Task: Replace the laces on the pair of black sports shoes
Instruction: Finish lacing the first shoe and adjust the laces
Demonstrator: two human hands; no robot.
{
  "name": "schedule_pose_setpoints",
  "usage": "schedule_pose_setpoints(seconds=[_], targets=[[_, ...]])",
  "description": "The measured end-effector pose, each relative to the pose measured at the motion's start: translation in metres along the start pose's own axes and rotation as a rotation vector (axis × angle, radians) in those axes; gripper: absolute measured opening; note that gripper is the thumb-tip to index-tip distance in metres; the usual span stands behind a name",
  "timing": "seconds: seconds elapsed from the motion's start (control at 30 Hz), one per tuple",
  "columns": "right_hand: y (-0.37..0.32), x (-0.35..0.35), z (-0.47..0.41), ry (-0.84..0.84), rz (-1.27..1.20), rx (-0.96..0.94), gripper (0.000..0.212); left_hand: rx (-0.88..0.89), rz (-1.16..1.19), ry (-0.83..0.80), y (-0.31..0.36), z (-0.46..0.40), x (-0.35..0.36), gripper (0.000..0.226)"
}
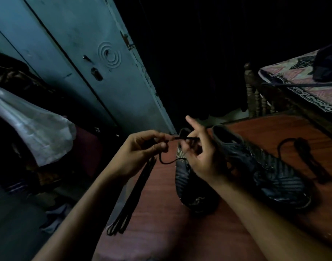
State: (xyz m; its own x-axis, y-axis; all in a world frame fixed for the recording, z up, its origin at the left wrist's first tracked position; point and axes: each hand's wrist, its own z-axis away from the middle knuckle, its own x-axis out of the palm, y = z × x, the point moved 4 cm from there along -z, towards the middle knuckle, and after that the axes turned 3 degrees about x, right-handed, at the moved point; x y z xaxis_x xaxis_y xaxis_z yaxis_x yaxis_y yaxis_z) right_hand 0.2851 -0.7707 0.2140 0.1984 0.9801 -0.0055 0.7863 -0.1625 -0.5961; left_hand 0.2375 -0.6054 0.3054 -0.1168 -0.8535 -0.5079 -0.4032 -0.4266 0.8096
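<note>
Two black sports shoes lie on a reddish wooden table (pixel 161 223). The near shoe (pixel 191 187) sits under my hands; the other shoe (pixel 270 170) lies to its right. My left hand (pixel 142 149) pinches a black lace (pixel 182 138) near its tip, and the rest of the lace loops down toward the near shoe. My right hand (pixel 201 149) holds the same lace end between thumb and fingers, index finger raised. A folded bundle of black laces (pixel 131 198) hangs over the table's left edge. Another black lace (pixel 310 157) lies loose to the right of the far shoe.
A blue-grey metal cupboard door (pixel 82 63) stands behind on the left. White cloth (pixel 35 127) hangs at the left. A bed with a patterned cover (pixel 300 85) and a turned wooden post (pixel 253 95) is at the right. The room is dim.
</note>
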Motion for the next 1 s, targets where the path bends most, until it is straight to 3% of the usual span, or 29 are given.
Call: schedule_pose_setpoints(seconds=[0.1,0.27,0.5,0.6,0.67,0.83,1.0], targets=[[0.019,-0.006,-0.005,0.119,0.081,0.125,0.02,-0.02,0.012,0.015,-0.006,0.007,-0.004,0.036],[0.047,-0.002,-0.004,-0.027,0.014,0.409,0.035,-0.088,0.053,0.073,-0.03,0.026,-0.015,0.037],[0.07,0.001,0.001,-0.138,0.311,0.375,0.041,-0.195,0.128,0.066,-0.072,0.059,-0.019,0.035],[0.072,0.001,0.002,-0.13,0.281,0.393,0.044,-0.215,0.112,-0.049,-0.09,0.065,-0.017,0.036],[0.075,0.002,0.002,-0.159,0.131,0.491,0.034,-0.22,0.08,-0.102,-0.1,0.064,-0.014,0.032],[0.068,0.001,-0.001,-0.166,-0.111,0.64,0.016,-0.02,-0.163,0.19,-0.117,0.022,-0.001,0.017],[0.068,0.002,0.001,-0.205,-0.107,0.636,0.011,0.078,-0.248,0.22,-0.134,-0.026,0.032,0.029]])
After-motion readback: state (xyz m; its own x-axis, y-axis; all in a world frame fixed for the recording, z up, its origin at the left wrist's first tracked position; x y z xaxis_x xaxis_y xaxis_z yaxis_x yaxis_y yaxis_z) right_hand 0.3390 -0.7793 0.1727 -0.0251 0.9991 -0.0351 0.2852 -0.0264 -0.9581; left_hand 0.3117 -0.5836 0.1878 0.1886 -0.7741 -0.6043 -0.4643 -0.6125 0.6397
